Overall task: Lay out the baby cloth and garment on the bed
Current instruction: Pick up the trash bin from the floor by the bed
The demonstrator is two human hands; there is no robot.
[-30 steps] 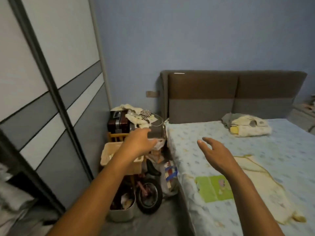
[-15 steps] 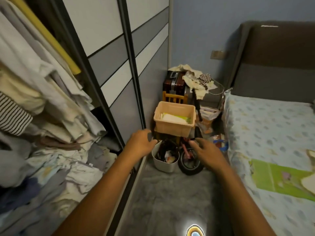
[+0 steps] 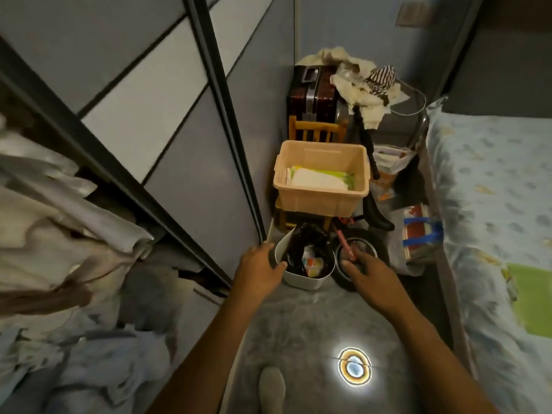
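Note:
The bed (image 3: 493, 186) with a pale blue printed sheet runs down the right side; a green patch of the baby cloth (image 3: 530, 297) lies at its right edge. Heaps of clothes (image 3: 59, 234) fill the open wardrobe on the left. My left hand (image 3: 258, 271) is held out over the floor beside the white bin, fingers loosely curled, holding nothing. My right hand (image 3: 366, 271) reaches forward in front of the small wheel, fingers spread and empty. No garment is in either hand.
A beige plastic basket (image 3: 321, 201) with folded cloth sits on a small wooden chair. Below it stand a white bin (image 3: 301, 279) and a balance bike wheel (image 3: 361, 255). A suitcase (image 3: 313, 97) with crumpled cloths stands in the corner. Sliding wardrobe door (image 3: 191, 138) is left of the grey rug.
My view has swung from the bed down and left toward the wardrobe and floor. Both hands dropped lower and stay empty.

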